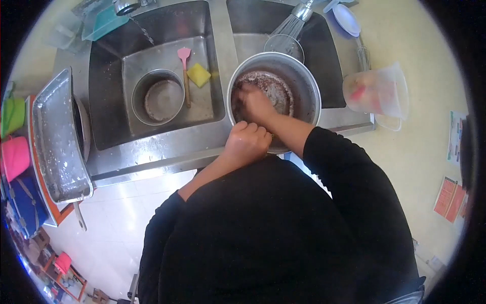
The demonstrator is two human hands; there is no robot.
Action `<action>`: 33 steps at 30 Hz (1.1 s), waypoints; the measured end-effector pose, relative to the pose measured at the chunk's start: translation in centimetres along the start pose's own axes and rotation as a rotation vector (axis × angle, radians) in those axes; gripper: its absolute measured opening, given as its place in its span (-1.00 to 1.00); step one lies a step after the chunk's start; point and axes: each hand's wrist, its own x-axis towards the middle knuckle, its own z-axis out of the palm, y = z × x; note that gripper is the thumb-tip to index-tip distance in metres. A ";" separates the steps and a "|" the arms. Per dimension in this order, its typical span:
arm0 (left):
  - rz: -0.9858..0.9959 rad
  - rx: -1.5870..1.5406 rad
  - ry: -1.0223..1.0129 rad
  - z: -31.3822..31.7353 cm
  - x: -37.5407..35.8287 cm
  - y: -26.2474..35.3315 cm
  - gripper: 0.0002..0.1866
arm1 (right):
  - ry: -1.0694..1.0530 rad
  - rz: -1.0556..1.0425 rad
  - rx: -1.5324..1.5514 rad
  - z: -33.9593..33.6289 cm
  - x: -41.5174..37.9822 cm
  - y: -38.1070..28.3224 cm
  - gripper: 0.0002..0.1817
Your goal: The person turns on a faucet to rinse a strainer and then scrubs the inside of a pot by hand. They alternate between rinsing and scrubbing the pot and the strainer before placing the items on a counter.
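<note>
A large metal pot (pixel 308 83) with brown residue smeared over its inner wall and bottom tilts at the front edge of the right sink. My left hand (pixel 248 142) is closed over the pot's near rim. Deep inside the pot, my right hand (pixel 257 105) presses against the left part of the soiled bottom. Its fingers are blurred and partly hidden, so I cannot tell what they hold. Beyond the pot, a large wire whisk (pixel 286 29) and a round metal rim (pixel 298 46) show in the right sink.
In the left sink (pixel 136 133) are a round pan (pixel 137 110), a pink-headed brush (pixel 185 55) and a yellow sponge (pixel 199 75). Water runs from the faucet (pixel 125 6). A wet tray (pixel 61 147) stands left, a clear plastic jug (pixel 377 91) right.
</note>
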 end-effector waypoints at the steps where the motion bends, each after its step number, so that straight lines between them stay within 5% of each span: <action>1: -0.004 0.021 -0.020 -0.1 0.0 0.1 -0.92 | 0.016 0.139 0.028 -0.6 1.0 0.5 -0.83; 5: 0.028 -0.005 -0.011 0.1 0.1 -0.1 -0.91 | 0.225 0.307 0.065 -2.9 1.4 0.2 -0.88; 7: 0.038 -0.018 -0.013 0.1 0.2 0.2 -0.92 | 0.085 0.243 0.093 2.4 -0.6 1.8 -0.87; 9: 0.022 -0.004 -0.031 0.3 0.0 0.4 -0.91 | -0.047 -0.048 0.106 1.7 -1.9 0.4 -0.86; 12: 0.000 -0.003 -0.047 0.2 -0.2 0.5 -0.92 | 0.009 0.003 -0.098 -0.4 0.4 2.3 -0.86; 13: -0.012 -0.004 -0.049 0.2 -0.1 0.6 -0.92 | 0.058 0.193 0.014 -2.7 2.0 2.1 -0.87; 16: 0.008 -0.001 -0.038 0.6 0.1 1.0 -0.92 | -0.121 0.285 -0.105 -3.9 1.8 -0.1 -0.77; 17: 0.001 0.005 -0.035 0.7 0.2 1.0 -0.92 | 0.029 0.199 -0.057 0.1 0.5 1.8 -0.90; 20: -0.016 0.013 -0.029 0.8 0.4 1.4 -0.92 | -0.087 -0.216 -0.004 0.2 -1.6 1.3 -0.90; 24: -0.007 0.025 -0.058 0.5 0.5 1.2 -0.91 | 0.085 0.232 0.058 -1.7 2.2 2.8 -0.89; 25: 0.003 0.024 -0.070 0.5 0.7 1.2 -0.91 | 0.083 0.199 0.083 -2.3 2.2 2.7 -0.82; 28: -0.010 0.008 -0.034 0.8 0.6 1.5 -0.91 | -0.056 0.162 0.155 -0.5 -0.2 2.0 -0.77; 32: -0.021 -0.029 -0.042 0.6 0.6 1.2 -0.92 | -0.628 0.034 0.086 -1.8 -4.5 1.2 -0.80; 33: -0.019 -0.022 -0.059 0.5 0.6 1.3 -0.92 | -0.537 -0.002 0.065 -1.5 -4.5 1.4 -0.79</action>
